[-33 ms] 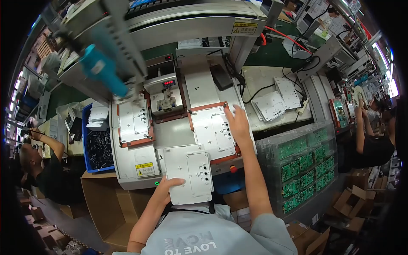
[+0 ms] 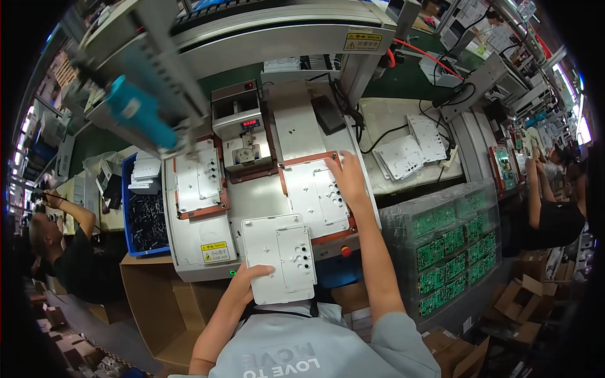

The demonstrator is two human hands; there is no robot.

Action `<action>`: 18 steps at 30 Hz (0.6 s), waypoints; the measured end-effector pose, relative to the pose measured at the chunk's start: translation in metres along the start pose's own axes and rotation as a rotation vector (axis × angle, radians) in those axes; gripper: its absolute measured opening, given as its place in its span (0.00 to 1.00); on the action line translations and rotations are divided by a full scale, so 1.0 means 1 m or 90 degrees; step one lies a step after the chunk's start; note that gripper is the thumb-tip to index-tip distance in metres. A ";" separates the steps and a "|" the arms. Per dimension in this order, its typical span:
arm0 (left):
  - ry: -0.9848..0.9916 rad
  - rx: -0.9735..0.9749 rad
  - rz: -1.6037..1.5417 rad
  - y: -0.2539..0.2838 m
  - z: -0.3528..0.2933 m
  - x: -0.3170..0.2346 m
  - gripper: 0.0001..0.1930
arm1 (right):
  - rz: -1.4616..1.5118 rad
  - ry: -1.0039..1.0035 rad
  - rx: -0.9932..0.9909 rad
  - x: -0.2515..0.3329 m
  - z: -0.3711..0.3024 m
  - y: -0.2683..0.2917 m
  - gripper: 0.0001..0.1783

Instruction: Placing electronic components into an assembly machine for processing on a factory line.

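Note:
My left hand [image 2: 252,277] grips a white plastic panel [image 2: 277,252] by its left edge, thumb on top, close to my body. The panel has several small dark holes down its right side. My right hand [image 2: 348,179] is at the upper right corner of a second white panel [image 2: 312,195], its thumb and fingers apart. That panel lies in a red-brown fixture [image 2: 334,236] on the machine bed. Whether my right fingertips touch the panel or the corner clip is hard to make out. A third white panel [image 2: 196,179] sits in the left fixture [image 2: 214,211], under a blurred teal screwdriver unit [image 2: 142,113].
A screw feeder [image 2: 242,129] with a red display stands between the fixtures. Left is a blue bin [image 2: 128,220] of small black parts and stacked panels. On the right are loose panels [image 2: 403,157] and a clear tray of green circuit boards [image 2: 444,246]. Co-workers sit at both sides.
The teal screwdriver unit has shifted left and slightly down. My right hand has moved slightly left at the fixture's corner. My left hand and its panel have stayed put.

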State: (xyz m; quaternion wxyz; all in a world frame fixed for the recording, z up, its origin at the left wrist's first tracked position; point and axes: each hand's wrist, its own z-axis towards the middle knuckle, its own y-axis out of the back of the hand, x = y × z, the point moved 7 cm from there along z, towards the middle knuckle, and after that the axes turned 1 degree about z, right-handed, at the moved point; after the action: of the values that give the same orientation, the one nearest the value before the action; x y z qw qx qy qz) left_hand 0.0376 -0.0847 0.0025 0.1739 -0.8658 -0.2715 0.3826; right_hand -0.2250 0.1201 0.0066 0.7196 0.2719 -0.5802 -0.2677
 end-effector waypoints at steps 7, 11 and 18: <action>-0.010 -0.040 -0.020 0.013 0.006 -0.010 0.27 | 0.093 -0.038 0.117 -0.005 0.009 -0.015 0.21; -0.001 -0.039 -0.007 0.005 0.015 -0.017 0.28 | -0.037 0.022 0.101 -0.002 0.010 -0.014 0.20; -0.029 -0.078 -0.014 0.007 0.031 -0.021 0.28 | -0.192 0.081 -0.055 0.008 -0.076 0.000 0.22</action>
State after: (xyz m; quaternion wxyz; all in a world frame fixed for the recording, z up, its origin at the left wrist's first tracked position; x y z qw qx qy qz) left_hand 0.0050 -0.0997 -0.0089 0.1191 -0.8628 -0.3080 0.3829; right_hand -0.1493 0.1207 -0.0019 0.7176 0.3412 -0.4737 -0.3796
